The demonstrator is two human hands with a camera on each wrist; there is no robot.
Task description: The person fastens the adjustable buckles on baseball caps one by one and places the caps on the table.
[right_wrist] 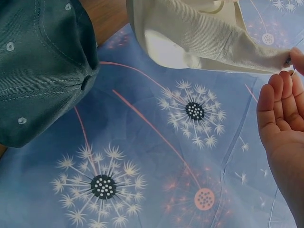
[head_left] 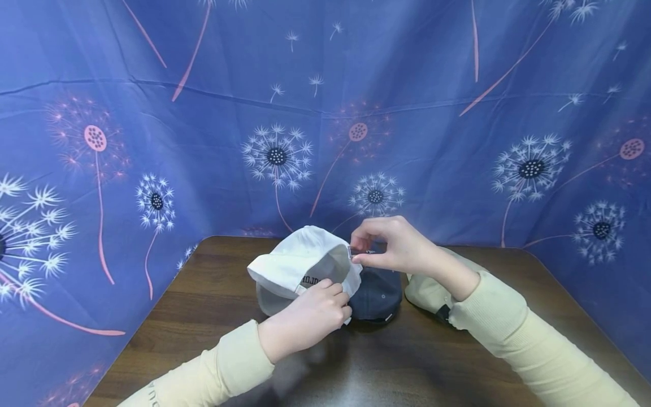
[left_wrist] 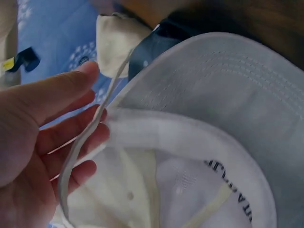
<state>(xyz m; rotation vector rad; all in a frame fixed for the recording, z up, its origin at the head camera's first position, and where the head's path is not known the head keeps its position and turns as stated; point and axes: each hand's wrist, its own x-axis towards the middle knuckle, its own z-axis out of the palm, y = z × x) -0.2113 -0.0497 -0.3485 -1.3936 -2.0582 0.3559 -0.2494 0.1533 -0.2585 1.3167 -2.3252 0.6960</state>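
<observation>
A white cap point(head_left: 300, 249) is tilted above the table between both hands, its inside facing right, with dark lettering on the inner band. My left hand point(head_left: 316, 311) holds its lower rim. In the left wrist view, a narrow pale strip point(left_wrist: 71, 164) of the cap runs across the fingers, and the thumb stands apart from them. My right hand point(head_left: 394, 243) pinches the cap's far right edge between thumb and fingers. Behind it, a navy cap point(head_left: 376, 297) sits on the table, partly hidden by the white one. The white cap's grey underbrim point(left_wrist: 228, 85) shows in the left wrist view.
A beige cap point(head_left: 427, 291) lies right of the navy one, partly covered by the right forearm. The brown wooden table point(head_left: 203, 294) is bordered at the back and sides by a blue dandelion-print cloth point(head_left: 325, 68).
</observation>
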